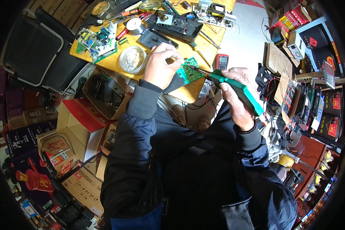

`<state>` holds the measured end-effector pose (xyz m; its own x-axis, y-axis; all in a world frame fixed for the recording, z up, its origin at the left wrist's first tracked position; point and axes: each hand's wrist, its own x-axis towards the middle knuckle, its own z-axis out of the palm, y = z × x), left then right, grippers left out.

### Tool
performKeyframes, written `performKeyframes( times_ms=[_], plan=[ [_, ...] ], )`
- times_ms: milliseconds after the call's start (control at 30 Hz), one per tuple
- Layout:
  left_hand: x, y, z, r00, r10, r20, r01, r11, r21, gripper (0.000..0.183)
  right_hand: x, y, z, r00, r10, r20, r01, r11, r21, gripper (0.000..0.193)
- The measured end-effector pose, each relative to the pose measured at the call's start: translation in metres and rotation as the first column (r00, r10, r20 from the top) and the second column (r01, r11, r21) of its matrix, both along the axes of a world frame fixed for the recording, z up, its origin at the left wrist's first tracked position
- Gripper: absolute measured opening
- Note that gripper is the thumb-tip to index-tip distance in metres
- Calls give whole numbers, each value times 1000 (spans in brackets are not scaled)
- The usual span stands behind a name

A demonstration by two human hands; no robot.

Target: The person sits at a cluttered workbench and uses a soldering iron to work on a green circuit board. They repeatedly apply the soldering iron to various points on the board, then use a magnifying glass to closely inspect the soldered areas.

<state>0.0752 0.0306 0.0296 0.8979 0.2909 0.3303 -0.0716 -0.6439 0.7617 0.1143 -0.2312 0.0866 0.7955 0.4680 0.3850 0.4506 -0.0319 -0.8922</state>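
Note:
My right hand [242, 114] grips a green-bodied soldering gun [244, 95], thumb along its near side. Its thin metal tip reaches left to a green circuit board [191, 75] at the table's near right edge. My left hand [160, 66] is closed in a pinch beside the board's left side; what its fingertips hold, if anything, is too small to make out. Just left of that hand stands a round tub [133, 59] with pale, lumpy contents. A dark flat piece [174, 84] lies under the board's near left side.
On the wooden table [120, 71] are another circuit board [97, 42], a solder wire spool [135, 27], a black plastic housing [176, 26] and a screwdriver [195, 46]. A red multimeter [222, 60] sits right of the board. Open cardboard boxes [78, 128] crowd the left; a black chair [32, 48] stands behind them.

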Motion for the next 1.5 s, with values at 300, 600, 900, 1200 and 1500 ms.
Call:
performKeyframes(
  times_ms=[300,600,900,1200,1500],
  plan=[
    [-2,0,2,999,-5,-48,7,1000,28,5,4,6,4,988,27,151,-18,998,-63,27],
    [-2,0,2,999,-3,-48,4,1000,11,5,6,11,1,981,26,192,-22,1000,-21,25],
    [-3,1,1,998,1,-57,1,1000,25,6,5,11,2,981,28,194,-22,999,-35,23],
    [-1,-1,-2,1000,8,-16,-8,1000,5,6,2,13,3,979,10,202,-1,999,-43,26],
    [0,-1,-4,1000,15,-14,-15,1000,-1,6,0,14,5,968,18,252,4,996,-85,29]
  ],
)
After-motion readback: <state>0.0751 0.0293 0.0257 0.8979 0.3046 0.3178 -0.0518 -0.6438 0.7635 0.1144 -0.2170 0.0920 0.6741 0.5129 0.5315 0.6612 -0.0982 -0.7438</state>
